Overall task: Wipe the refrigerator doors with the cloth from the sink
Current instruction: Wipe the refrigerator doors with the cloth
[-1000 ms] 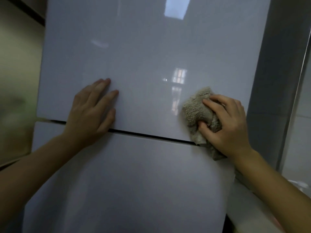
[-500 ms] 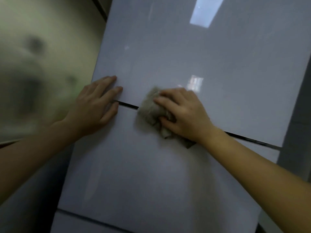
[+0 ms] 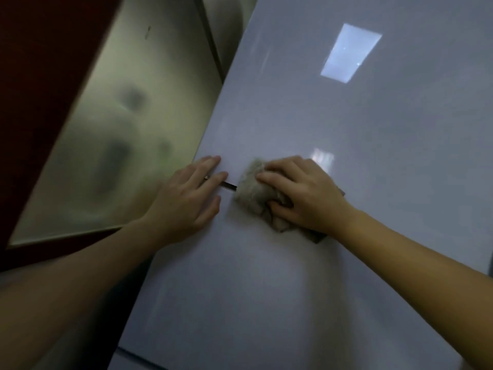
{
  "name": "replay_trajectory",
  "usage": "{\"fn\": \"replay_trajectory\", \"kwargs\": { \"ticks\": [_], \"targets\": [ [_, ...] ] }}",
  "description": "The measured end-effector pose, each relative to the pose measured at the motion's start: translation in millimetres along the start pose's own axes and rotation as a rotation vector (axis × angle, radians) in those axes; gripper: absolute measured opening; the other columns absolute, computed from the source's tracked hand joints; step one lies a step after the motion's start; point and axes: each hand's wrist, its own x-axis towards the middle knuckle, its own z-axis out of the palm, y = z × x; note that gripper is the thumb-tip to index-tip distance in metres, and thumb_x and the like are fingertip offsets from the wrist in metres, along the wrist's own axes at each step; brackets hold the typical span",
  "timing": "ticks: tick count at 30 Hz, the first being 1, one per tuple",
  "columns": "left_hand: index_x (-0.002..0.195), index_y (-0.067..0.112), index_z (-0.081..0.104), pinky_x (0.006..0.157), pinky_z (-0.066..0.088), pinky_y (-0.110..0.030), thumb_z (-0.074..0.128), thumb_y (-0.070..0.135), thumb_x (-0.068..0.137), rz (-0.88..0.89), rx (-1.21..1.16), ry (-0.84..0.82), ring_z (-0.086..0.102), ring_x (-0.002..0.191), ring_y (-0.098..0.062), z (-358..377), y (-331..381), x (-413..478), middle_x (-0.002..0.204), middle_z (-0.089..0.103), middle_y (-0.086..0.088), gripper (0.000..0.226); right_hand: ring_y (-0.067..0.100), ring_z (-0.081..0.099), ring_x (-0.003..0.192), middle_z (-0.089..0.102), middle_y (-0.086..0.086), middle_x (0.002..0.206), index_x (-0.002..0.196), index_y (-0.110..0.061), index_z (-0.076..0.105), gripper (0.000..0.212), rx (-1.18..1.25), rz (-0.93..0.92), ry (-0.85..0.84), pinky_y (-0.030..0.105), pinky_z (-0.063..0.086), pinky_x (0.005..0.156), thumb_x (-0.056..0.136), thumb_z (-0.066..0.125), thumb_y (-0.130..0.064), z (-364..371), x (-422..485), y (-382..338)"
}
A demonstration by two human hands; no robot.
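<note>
A: Wiping step, mid-stroke. Right hand (image 3: 304, 193) presses the cloth (image 3: 253, 194) flat against the refrigerator doors (image 3: 346, 116), right over the dark seam (image 3: 229, 185) between the upper and lower door.

B: Grip state?

A: Right grip is clamped on the cloth: fingers spread over the top of it, thumb tucked under the lower edge, bunched fabric sticking out toward the left and below the palm. Left hand (image 3: 186, 198) is spread wide, holding nothing, palm flat on the door near its left edge, fingertips lying across the seam.

B: How close are the two hands?

A: Near, not touching. A short strip of the seam shows between the left fingertips and the cloth.

B: So where does the task stand?

A: My call: somewhere in the middle. Cloth is off the sink and on the door, working the seam band. Lower door (image 3: 253, 289) below the hands looks glossy, can't tell from here if it's been covered. Another seam (image 3: 133, 355) shows at the bottom edge.

B: Next move needs what?

A: Judgement only: the stroke runs out of room on the left, since the bracing hand sits in the way. Either lift that hand clear or reverse the cloth and sweep rightward, keeping pressure even. Loose tail of cloth could snag in the seam.

B: Anything else in frame?

A: Frosted glass panel (image 3: 112, 134) to the left, blurred. Skip it.
</note>
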Motion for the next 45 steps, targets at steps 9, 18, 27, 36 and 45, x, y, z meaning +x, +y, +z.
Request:
{"fn": "replay_trajectory", "kwargs": {
  "ticks": [9, 18, 27, 36, 45],
  "targets": [
    [0.135, 0.008, 0.059, 0.107, 0.045, -0.042, 0.043, 0.033, 0.097, -0.021, -0.006, 0.011, 0.047, 0.139, -0.034, 2, -3, -12, 0.152, 0.046, -0.018, 0.048, 0.035, 0.053, 0.112, 0.055, 0.015, 0.13, 0.131, -0.014, 0.059, 0.05, -0.006, 0.441, 0.162, 0.04, 0.041, 0.091, 0.086, 0.065, -0.034, -10, 105, 60],
    [0.133, 0.007, 0.061, 0.106, 0.045, -0.043, 0.046, 0.033, 0.096, -0.024, 0.014, 0.03, 0.053, 0.132, -0.038, 8, -6, -13, 0.142, 0.054, -0.021, 0.048, 0.032, 0.056, 0.112, 0.06, 0.011, 0.13, 0.132, -0.013, 0.062, 0.053, 0.012, 0.12, 0.014, 0.044, 0.047, 0.087, 0.085, 0.067, -0.036, 19, 83, -5],
    [0.14, 0.008, 0.054, 0.114, 0.037, -0.042, 0.042, 0.033, 0.097, -0.058, -0.046, 0.052, 0.041, 0.144, -0.031, 14, 0, -13, 0.155, 0.043, -0.016, 0.051, 0.037, 0.056, 0.108, 0.061, 0.014, 0.126, 0.128, -0.013, 0.065, 0.047, -0.035, 0.528, 0.263, 0.045, 0.045, 0.088, 0.085, 0.069, -0.031, -11, 30, 49],
    [0.141, 0.008, 0.052, 0.116, 0.037, -0.045, 0.041, 0.036, 0.095, -0.114, -0.061, 0.034, 0.04, 0.144, -0.033, 14, 6, -12, 0.155, 0.042, -0.016, 0.055, 0.034, 0.062, 0.113, 0.065, 0.012, 0.128, 0.13, -0.013, 0.067, 0.048, 0.0, 0.166, 0.068, 0.04, 0.047, 0.085, 0.087, 0.072, -0.032, -8, -75, -5],
    [0.139, 0.008, 0.054, 0.112, 0.037, -0.049, 0.041, 0.037, 0.094, -0.137, 0.054, -0.025, 0.045, 0.138, -0.04, 0, 31, 35, 0.153, 0.043, -0.021, 0.055, 0.034, 0.06, 0.112, 0.064, 0.012, 0.128, 0.129, -0.012, 0.067, 0.049, -0.038, 0.34, 0.15, 0.041, 0.045, 0.089, 0.085, 0.074, -0.03, -41, -88, 61]
  ]
}}
